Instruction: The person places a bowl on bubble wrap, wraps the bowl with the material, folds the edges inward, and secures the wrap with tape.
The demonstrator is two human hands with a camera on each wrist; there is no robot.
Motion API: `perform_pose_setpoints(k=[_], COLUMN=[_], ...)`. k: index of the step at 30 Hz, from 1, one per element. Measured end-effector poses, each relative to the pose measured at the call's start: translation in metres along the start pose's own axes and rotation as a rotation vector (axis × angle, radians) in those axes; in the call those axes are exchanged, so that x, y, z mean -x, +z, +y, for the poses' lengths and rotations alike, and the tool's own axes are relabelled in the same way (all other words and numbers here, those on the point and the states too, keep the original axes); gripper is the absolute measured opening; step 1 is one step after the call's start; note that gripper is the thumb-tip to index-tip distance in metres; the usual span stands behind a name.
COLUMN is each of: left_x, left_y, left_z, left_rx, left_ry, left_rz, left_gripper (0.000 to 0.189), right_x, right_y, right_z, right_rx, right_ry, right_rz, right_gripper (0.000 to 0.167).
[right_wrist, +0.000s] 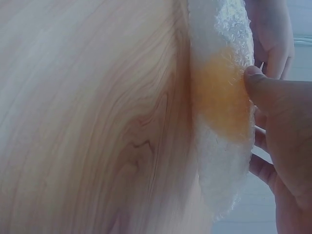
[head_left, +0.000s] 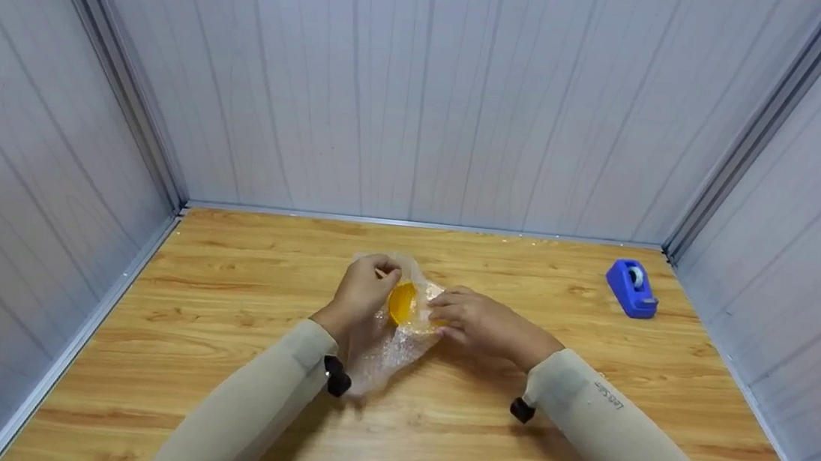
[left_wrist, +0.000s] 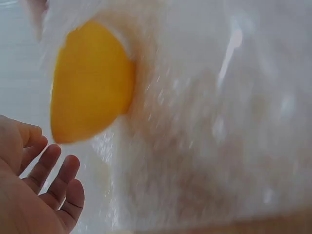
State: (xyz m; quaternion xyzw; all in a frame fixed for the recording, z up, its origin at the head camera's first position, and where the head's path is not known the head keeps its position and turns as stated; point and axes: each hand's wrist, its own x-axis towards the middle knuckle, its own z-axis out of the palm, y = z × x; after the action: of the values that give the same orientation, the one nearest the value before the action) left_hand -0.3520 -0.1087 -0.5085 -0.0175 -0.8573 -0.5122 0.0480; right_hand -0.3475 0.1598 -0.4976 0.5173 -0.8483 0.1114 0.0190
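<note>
A yellow rounded piece (head_left: 402, 303), like a cup or bowl, lies partly inside a sheet of clear bubble wrap (head_left: 383, 360) at mid-table. My left hand (head_left: 366, 286) is at its left, with thumb and forefinger together at the wrap. In the left wrist view that hand's other fingers (left_wrist: 66, 178) are loosely bent below the bare yellow rim. From the right, my right hand (head_left: 480, 324) holds the wrapped side. The right wrist view has its thumb (right_wrist: 258, 83) pressing the wrap, through which yellow shows; its other fingers are partly hidden behind.
A blue tape dispenser (head_left: 631, 288) with a roll in it stands at the back right of the wooden table (head_left: 242, 259). Pale panel walls (head_left: 423, 96) close in the back and both sides. Small white specks lie along the back edge.
</note>
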Motion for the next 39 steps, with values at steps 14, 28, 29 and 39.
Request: perform_pose_setpoints(k=[14, 28, 29, 39], left_x=[-0.011, -0.007, -0.006, -0.003], left_y=[-0.035, -0.038, -0.039, -0.037], left_z=[-0.029, -0.046, -0.046, -0.038], left_rx=[-0.071, -0.173, -0.165, -0.058], left_ry=[-0.130, -0.138, -0.128, -0.065], left_rz=[0.095, 0.003, 0.008, 0.082], left_gripper=[0.046, 0.059, 0.056, 0.019], right_x=[-0.004, -0.006, -0.006, -0.009], right_y=[0.000, 0.002, 0.002, 0.000], right_z=[-0.002, -0.004, -0.005, -0.008], right_rx=[0.011, -0.003, -0.004, -0.023], right_ry=[-0.001, 0.006, 0.010, 0.068], right_rz=[-0.018, -0.013, -0.015, -0.063], right_gripper=[0.028, 0.027, 0.028, 0.030])
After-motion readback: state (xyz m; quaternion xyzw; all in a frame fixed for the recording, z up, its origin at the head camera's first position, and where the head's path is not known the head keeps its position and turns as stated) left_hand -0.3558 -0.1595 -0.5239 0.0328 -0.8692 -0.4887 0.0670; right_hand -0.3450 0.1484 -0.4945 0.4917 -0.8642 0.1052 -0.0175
